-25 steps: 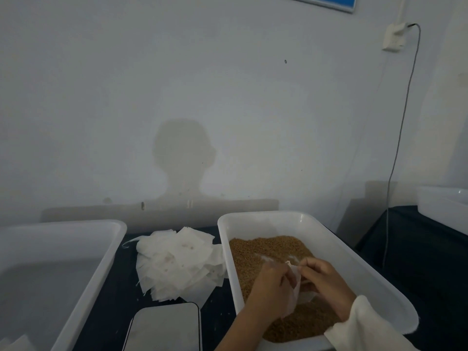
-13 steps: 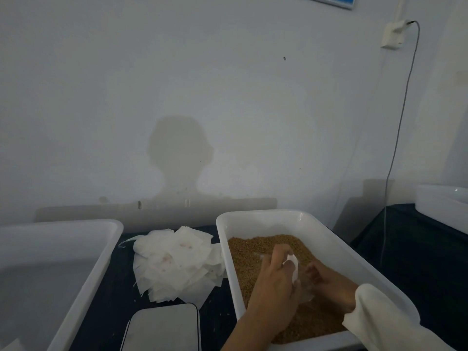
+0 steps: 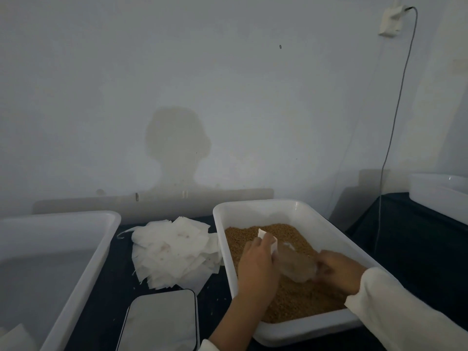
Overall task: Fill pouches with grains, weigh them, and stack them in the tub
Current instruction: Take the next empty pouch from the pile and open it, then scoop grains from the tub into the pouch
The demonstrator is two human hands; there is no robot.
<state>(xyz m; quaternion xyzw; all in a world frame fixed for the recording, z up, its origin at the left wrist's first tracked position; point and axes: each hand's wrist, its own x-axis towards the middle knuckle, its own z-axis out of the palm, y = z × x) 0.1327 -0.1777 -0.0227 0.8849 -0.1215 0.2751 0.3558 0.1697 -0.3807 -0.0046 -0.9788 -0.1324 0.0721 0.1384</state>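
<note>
White thin pouch [image 3: 266,238] pinched open by left hand [image 3: 258,264] | right hand [image 3: 338,271] grips clear plastic scoop [image 3: 296,266], tipped to pouch mouth | brown grains [image 3: 298,297] under both

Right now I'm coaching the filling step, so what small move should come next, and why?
Probably tip the clear scoop held by the right hand toward the pouch, which the left hand holds over the grains. The scoop's front end already lies near the pouch; whether it holds grain is unclear.
</note>
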